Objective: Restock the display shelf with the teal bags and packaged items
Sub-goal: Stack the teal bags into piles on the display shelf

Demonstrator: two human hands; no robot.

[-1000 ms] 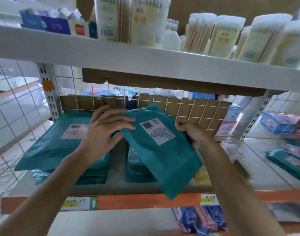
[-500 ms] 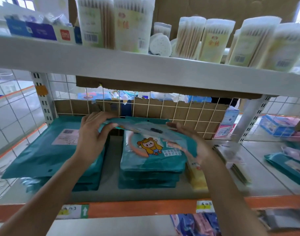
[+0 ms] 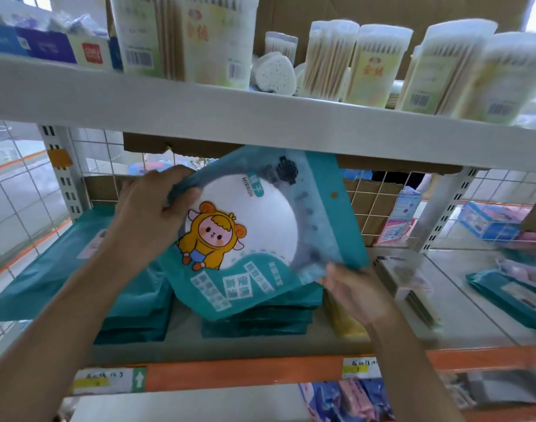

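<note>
Only the person's two bare arms show: the left hand (image 3: pixel 151 214) and right hand (image 3: pixel 355 290) are uncovered, each on a slim, smooth forearm, the left forearm (image 3: pixel 62 324) and right forearm (image 3: pixel 413 370) bare from wrist to the lower edge, the fingers (image 3: pixel 166 178) long, their nails blurred.

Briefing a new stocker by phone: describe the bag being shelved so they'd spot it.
Below the white upper shelf, above the middle teal stack, the left hand and right hand hold one teal bag tilted. Unlike its neighbours, it shows its front: a white circle, a yellow-hooded cartoon character and the word MIRROR.
</note>
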